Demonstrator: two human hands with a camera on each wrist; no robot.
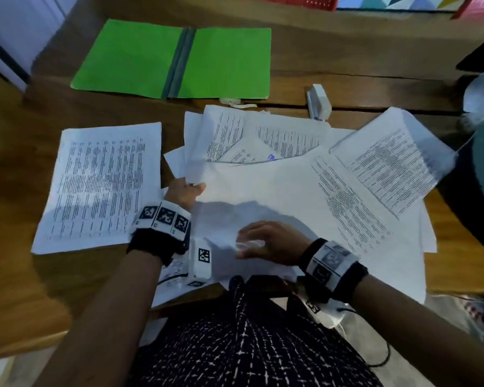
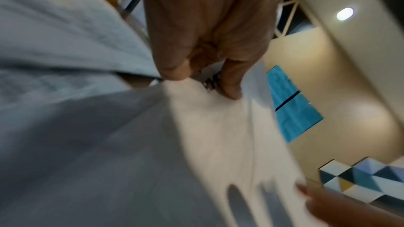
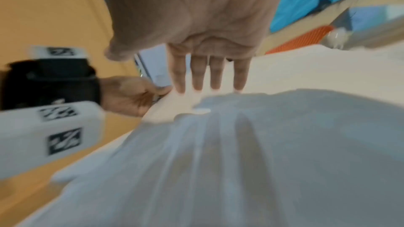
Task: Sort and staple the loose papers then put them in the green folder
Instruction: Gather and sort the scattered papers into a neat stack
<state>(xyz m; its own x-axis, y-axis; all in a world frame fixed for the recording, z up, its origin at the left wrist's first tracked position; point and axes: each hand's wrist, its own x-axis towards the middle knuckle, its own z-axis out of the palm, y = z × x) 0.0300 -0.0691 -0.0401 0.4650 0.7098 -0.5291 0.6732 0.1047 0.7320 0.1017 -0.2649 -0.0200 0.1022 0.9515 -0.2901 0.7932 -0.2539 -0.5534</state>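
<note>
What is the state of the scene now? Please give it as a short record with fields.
left hand: left hand pinches the edge of a blank sheet with thumb and fingers
right hand: right hand lies flat on the paper, fingers straight
sorted stack: printed stack lies apart, left of the loose pile
loose pile: loose pile spread over the middle and right of the table
green folder: green folder lies open at the far side, no papers in it
stapler: white stapler lies right of the folder, untouched
</note>
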